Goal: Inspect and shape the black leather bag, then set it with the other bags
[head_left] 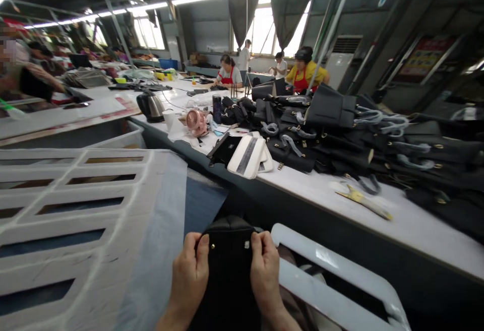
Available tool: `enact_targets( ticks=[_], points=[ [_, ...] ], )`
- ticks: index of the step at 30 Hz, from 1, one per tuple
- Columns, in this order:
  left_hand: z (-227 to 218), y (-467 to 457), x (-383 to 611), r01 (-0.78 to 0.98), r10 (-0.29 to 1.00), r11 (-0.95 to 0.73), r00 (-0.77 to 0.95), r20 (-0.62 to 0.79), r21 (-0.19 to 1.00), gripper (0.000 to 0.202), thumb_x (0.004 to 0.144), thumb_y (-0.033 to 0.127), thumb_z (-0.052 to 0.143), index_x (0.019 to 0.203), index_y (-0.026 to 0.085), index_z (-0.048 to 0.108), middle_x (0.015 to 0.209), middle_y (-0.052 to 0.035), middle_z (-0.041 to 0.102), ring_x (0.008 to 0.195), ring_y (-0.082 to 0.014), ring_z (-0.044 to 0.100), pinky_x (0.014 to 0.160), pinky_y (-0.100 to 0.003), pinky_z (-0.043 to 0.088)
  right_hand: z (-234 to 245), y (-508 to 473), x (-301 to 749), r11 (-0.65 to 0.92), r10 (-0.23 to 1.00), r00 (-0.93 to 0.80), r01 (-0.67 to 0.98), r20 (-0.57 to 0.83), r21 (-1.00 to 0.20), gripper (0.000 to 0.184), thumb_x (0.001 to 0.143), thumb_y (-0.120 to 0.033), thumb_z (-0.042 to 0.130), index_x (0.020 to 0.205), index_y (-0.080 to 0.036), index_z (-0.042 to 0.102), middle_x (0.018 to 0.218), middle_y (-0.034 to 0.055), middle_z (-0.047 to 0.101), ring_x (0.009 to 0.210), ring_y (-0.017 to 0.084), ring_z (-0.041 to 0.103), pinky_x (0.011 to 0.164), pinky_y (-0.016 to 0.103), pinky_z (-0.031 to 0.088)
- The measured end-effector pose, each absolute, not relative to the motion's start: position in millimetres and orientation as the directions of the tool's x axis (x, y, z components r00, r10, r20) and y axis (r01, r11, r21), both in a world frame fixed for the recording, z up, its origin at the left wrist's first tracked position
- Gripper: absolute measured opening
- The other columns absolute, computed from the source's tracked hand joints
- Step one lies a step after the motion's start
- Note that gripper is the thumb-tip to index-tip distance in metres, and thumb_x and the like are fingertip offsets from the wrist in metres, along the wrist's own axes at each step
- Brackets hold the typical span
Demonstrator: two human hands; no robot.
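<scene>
Black bag [231, 280] between both hands [191, 268] [265, 270]

Readable text: none; no word, brand or number can be made out. Sign-like surfaces logged below. Wall, right: poster board [423, 59], red ground with a yellow block; its printing is blurred and too small to read. Far upper left: red banner [14, 24], partly cut by the picture edge; any characters illegible. Counter [287, 177], middle: black flap [223, 150] beside the white pads [247, 155], bearing a small pale mark, possibly a label, content unresolved. Lower centre: black piece [230, 275] with a small whitish patch near its upper right, nothing legible on it
</scene>
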State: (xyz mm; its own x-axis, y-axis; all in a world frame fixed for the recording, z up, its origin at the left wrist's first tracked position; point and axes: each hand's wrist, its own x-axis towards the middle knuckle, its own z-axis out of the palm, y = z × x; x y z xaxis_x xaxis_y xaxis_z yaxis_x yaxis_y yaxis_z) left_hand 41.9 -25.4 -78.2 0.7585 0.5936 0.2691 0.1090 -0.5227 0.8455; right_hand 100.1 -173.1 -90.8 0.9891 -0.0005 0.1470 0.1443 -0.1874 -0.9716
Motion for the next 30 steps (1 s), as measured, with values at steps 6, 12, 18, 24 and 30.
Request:
enact_targets(
  ticks=[6,12,18,24,30],
  points=[
    [-94.2,-14.2,59.1,0.184,0.588,-0.497,0.79,0.173,0.848,0.028,0.091,0.05,0.045,0.08,0.025,0.051,0.065,0.0008,0.059,0.06,-0.0212,0.058,0.061,-0.029,0.038,-94.4,-168.9,107.9,-0.225,-0.007,0.995,0.097,0.101,-0.97,0.036,0.097,-0.049,0.039,0.072,-0.022,0.041,0.063,-0.0045,0.043,0.06,0.014,0.044,0.06,0.027,0.036],
    [-97.7,-9.2,58.6,0.225,0.599,-0.449,0.794,0.105,0.865,0.035,0.091,0.057,0.044,0.08,0.024,0.051,0.059,0.0036,0.053,0.056,-0.0186,0.051,0.058,-0.027,0.037,-98.1,-176.9,88.1,-0.197,0.05,0.999,0.014,0.004,-0.98,0.021,0.087,-0.039,0.06,0.09,-0.021,0.051,0.083,-0.0006,0.056,0.077,0.017,0.053,0.073,0.03,0.042],
    [-94.6,-11.5,54.5,0.273,0.63,-0.483,0.768,0.114,0.832,0.037,0.091,0.058,0.043,0.079,0.025,0.05,0.06,0.0027,0.054,0.058,-0.0195,0.053,0.059,-0.028,0.038,-101.4,-171.3,85.2,-0.147,0.005,0.999,-0.05,-0.052,-0.988,0.018,0.084,-0.034,0.062,0.083,-0.021,0.05,0.076,-0.0015,0.054,0.075,0.018,0.052,0.072,0.031,0.041],
    [-98.5,-8.5,50.0,0.274,0.66,-0.425,0.746,0.088,0.863,0.041,0.087,0.063,0.047,0.082,0.023,0.053,0.063,0.0019,0.057,0.059,-0.0181,0.053,0.058,-0.028,0.039,-108.3,-166.8,90.5,-0.022,0.01,0.996,-0.083,-0.084,-0.996,0.027,0.083,-0.041,0.061,0.071,-0.02,0.048,0.065,-0.0046,0.043,0.063,0.013,0.041,0.06,0.027,0.036],
    [-106.1,-18.0,23.0,0.199,0.533,0.051,0.823,-0.195,0.979,0.048,0.075,0.058,0.07,0.101,0.019,0.059,0.09,-0.0027,0.068,0.081,-0.02,0.063,0.072,-0.026,0.05,-117.9,-175.4,97.3,0.224,0.07,0.98,-0.195,-0.184,-0.955,0.035,0.074,-0.046,0.071,0.068,-0.018,0.051,0.063,-0.0047,0.044,0.059,0.01,0.037,0.056,0.025,0.033]
  ],
)
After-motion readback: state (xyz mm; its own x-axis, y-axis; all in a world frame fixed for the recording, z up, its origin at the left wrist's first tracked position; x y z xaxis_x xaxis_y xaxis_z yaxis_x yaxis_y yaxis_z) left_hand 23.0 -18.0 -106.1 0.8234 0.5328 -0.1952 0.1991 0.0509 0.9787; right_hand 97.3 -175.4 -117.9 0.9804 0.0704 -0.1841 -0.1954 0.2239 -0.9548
